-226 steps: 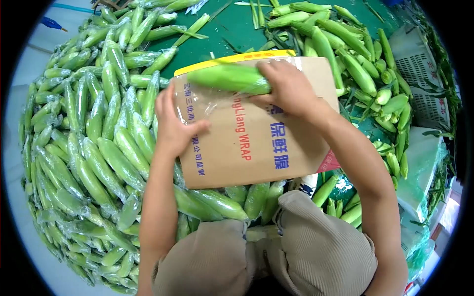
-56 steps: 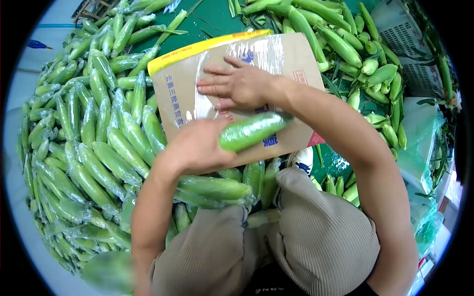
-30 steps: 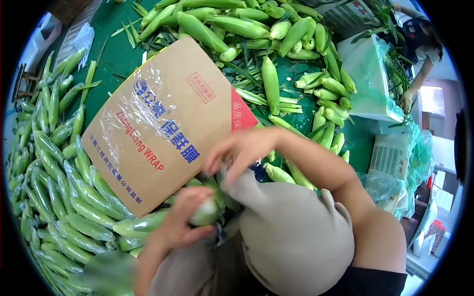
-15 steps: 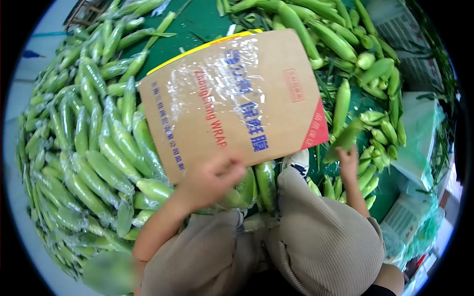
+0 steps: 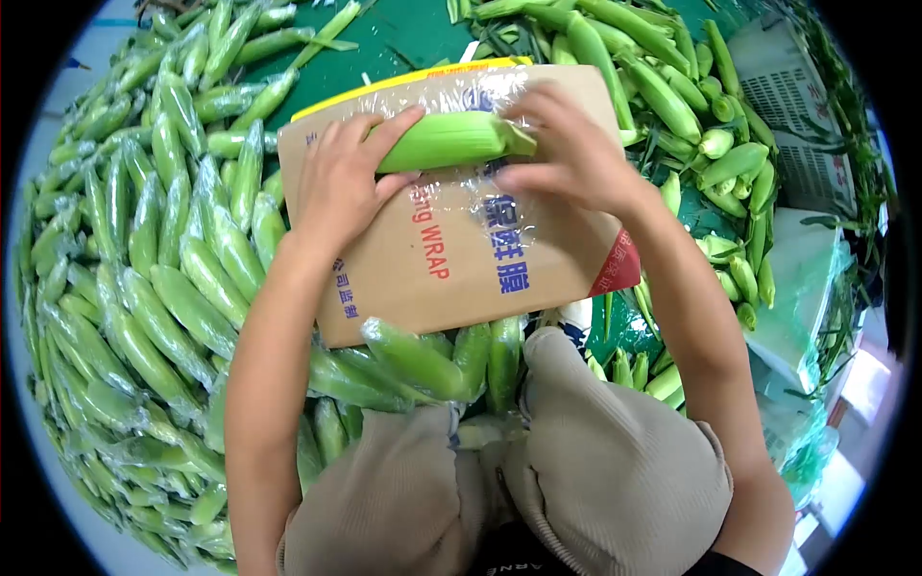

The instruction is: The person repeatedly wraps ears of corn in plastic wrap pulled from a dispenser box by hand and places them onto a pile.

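A green ear of corn in its husk (image 5: 442,141) lies crosswise over the upper part of a cardboard box (image 5: 384,269) with printed lettering. My left hand (image 5: 351,173) grips its left end between thumb and fingers. Near the corn's right end is my right hand (image 5: 567,149), fingers apart and slightly blurred, over clear film (image 5: 471,182) on the box top. A yellow strip (image 5: 413,82) runs along the box's far edge. Just below the near edge lies a film-wrapped ear (image 5: 413,360) on other wrapped ears.
Many film-wrapped ears (image 5: 182,307) are heaped on the left. Unwrapped ears (image 5: 663,96) are piled at the upper right on the green surface (image 5: 384,38). Crates (image 5: 788,106) and a white box with green plastic (image 5: 797,278) stand at the right. My knees are below the cardboard box.
The unwrapped ear in my right hand has come from the right side onto the box. My left hand has moved up from the near edge and taken hold of it.
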Available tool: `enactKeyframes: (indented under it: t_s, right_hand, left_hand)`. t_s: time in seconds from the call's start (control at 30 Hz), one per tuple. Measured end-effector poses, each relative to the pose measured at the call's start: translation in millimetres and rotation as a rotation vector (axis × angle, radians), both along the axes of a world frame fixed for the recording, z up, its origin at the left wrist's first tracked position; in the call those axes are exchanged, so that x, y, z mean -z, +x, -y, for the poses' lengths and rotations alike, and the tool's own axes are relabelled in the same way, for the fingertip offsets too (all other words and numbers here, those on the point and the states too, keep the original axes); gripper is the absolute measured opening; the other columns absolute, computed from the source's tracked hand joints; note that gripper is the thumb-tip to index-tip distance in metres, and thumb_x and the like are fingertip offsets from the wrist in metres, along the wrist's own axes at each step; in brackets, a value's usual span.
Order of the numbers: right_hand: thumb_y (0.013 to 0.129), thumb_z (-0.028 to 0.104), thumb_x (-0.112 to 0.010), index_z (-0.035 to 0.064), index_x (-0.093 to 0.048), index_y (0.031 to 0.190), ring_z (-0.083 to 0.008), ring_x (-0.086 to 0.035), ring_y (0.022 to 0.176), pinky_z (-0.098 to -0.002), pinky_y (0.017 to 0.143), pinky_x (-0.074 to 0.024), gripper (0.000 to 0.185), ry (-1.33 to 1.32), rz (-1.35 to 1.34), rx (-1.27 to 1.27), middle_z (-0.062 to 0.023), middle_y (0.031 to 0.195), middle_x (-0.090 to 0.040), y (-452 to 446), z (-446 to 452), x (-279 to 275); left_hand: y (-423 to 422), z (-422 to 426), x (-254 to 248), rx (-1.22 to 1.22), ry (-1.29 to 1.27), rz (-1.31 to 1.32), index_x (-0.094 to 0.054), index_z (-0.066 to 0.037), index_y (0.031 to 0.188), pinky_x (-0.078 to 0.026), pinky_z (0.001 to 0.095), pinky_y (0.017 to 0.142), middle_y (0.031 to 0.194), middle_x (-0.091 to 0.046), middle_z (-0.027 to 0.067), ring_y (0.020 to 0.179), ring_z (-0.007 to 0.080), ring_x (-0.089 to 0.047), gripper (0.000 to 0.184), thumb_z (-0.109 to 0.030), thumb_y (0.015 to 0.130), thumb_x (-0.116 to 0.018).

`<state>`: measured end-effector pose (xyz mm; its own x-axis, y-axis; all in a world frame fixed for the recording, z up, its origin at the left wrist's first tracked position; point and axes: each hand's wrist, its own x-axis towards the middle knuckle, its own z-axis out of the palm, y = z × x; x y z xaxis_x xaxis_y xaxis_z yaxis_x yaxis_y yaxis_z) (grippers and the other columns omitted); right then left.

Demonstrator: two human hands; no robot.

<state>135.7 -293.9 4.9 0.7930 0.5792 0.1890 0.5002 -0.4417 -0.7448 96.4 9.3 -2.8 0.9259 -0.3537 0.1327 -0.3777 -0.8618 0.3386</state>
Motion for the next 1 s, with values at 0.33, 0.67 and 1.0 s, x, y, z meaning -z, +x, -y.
enactKeyframes:
  t_s: [0.33,0.67,1.0]
  right_hand:
    - [0.094,0.006,-0.072,0.0101,-0.071,0.113,-0.0243,-0.067,0.094,-0.038,0.088,-0.0536,0.019,0.042,0.096,0.029,-0.0067,0.102,-0.07,-73.1,57.1,34.6]
    - [0.086,0.029,-0.082,0.0036,-0.062,0.119,-0.034,-0.064,0.107,-0.0439,0.093,-0.0544,0.046,-0.269,0.431,0.018,-0.0125,0.111,-0.064,-9.5,-54.4,2.5]
    - [0.078,0.029,-0.086,0.0187,-0.057,0.138,-0.0371,-0.063,0.104,-0.0468,0.087,-0.0559,0.068,-0.394,0.28,-0.028,-0.0141,0.111,-0.06,3.0,-46.6,-5.3]
  left_hand:
    - [-16.3,8.8,-6.5,-0.099,-0.077,-0.047,-0.058,-0.023,0.148,-0.048,0.0451,0.103,0.122,-0.064,0.011,0.119,0.0351,-0.058,0.069,-0.02,0.083,-0.084]
    - [-20.2,-10.8,-4.6,-0.081,-0.391,-0.131,-0.047,-0.014,0.156,-0.045,0.0431,0.113,0.149,-0.049,0.0159,0.134,0.0364,-0.054,0.092,-0.017,0.075,-0.09]
    - [-69.7,-61.3,12.5,-0.398,0.063,0.062,-0.079,-0.012,0.115,-0.055,0.0373,0.082,0.102,-0.075,0.0133,0.09,0.0239,-0.071,0.023,-0.018,0.092,-0.079]
